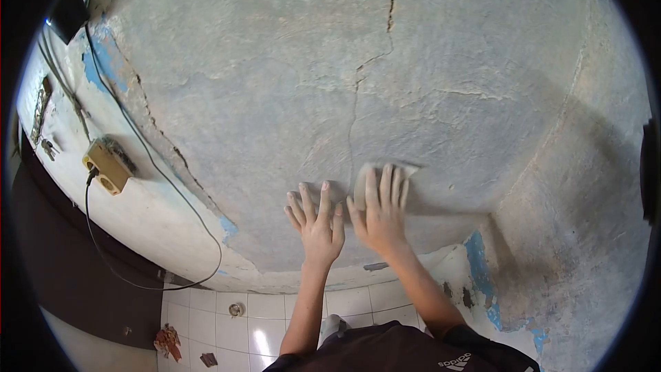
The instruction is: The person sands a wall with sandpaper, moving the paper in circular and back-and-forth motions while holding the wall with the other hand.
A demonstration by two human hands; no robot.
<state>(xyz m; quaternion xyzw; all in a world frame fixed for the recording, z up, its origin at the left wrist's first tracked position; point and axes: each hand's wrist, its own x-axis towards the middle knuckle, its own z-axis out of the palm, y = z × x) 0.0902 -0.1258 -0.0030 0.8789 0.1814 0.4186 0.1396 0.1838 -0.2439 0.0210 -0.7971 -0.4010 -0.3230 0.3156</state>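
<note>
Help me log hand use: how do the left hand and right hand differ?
The right hand has a pale sheet under its fingers; no sheet shows under the left hand. The left hand's fingers fan wider than the right hand's. The right hand reaches higher than the left hand. Both point up the wall.

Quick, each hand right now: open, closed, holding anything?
Left hand: open, fingers spread, at the wall; nothing visibly held.
Right hand: open, fingers extended over a pale sheet against the wall.

Your bare right hand partly covers the thin pale-grey sheet; its material is unreadable. The bottom edge cuts off your dark short-sleeved shirt.
</note>
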